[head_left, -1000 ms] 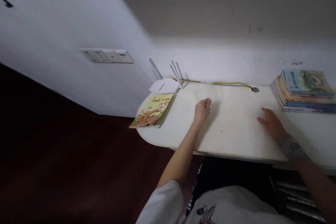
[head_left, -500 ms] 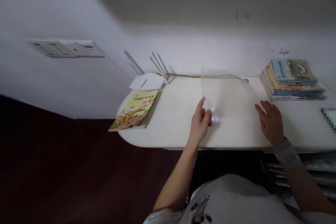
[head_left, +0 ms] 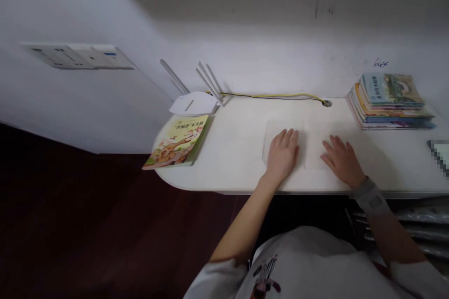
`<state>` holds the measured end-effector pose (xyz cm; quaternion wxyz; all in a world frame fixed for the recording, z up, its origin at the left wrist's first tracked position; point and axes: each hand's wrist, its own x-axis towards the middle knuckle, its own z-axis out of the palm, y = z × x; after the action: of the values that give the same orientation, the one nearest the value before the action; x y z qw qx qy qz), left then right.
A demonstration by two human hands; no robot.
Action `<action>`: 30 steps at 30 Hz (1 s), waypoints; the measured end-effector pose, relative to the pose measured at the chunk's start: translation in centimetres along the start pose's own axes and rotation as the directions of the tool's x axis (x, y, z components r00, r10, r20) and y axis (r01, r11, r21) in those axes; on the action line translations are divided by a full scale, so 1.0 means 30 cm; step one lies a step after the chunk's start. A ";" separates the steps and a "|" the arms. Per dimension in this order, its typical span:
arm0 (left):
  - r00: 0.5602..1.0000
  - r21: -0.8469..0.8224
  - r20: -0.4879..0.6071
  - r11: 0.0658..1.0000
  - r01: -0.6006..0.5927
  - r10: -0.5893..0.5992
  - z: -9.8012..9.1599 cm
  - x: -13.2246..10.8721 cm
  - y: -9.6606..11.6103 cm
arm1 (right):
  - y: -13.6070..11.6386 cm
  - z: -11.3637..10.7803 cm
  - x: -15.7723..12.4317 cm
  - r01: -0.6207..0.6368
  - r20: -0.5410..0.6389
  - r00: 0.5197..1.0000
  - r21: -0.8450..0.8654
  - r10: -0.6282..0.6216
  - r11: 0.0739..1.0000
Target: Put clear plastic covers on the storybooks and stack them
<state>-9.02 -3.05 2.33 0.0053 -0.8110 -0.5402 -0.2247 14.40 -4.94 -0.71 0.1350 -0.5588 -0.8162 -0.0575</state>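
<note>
A clear plastic sheet (head_left: pixel 268 140), hard to make out against the white surface, lies flat near the front of the desk. It looks like a see-through book cover, with a line down its middle. My left hand (head_left: pixel 283 152) rests palm down on its left part, fingers stretched out. On the right side my right hand (head_left: pixel 342 159), with a grey band at the wrist, is spread with its fingers apart, over or on the sheet; contact is unclear there. Neither hand grips anything.
A white router (head_left: pixel 194 103) with antennas and a yellow picture book (head_left: pixel 178 142) are at the desk's left end. A pile of books (head_left: pixel 393 100) stands at the right, near a blurred-out device (head_left: pixel 440 154). Cables (head_left: pixel 273 96) run along the wall to a hole.
The clear sheet was raised and pinched in my left hand; now it lies on the desk. My left hand has let go and flattened onto it. My right hand has moved left.
</note>
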 end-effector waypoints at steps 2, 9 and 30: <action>0.984 0.027 0.161 0.996 -0.080 0.075 0.038 0.061 0.037 | -0.036 0.020 0.061 0.015 0.025 1.000 -0.009 -0.015 1.000; 0.899 -0.003 0.438 1.000 0.002 -0.001 0.144 0.031 0.009 | 0.021 0.103 0.031 0.086 0.191 0.977 0.044 -0.093 0.995; 0.754 0.357 -0.052 0.693 0.626 -0.654 -0.169 -0.106 -0.659 | 0.080 0.182 -0.024 0.156 0.062 0.986 -0.036 -0.154 0.987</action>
<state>-29.21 1.15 1.08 0.0505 -0.5654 -0.8194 -0.0797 16.02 -3.37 -6.29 0.0947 -0.4978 -0.8594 -0.0679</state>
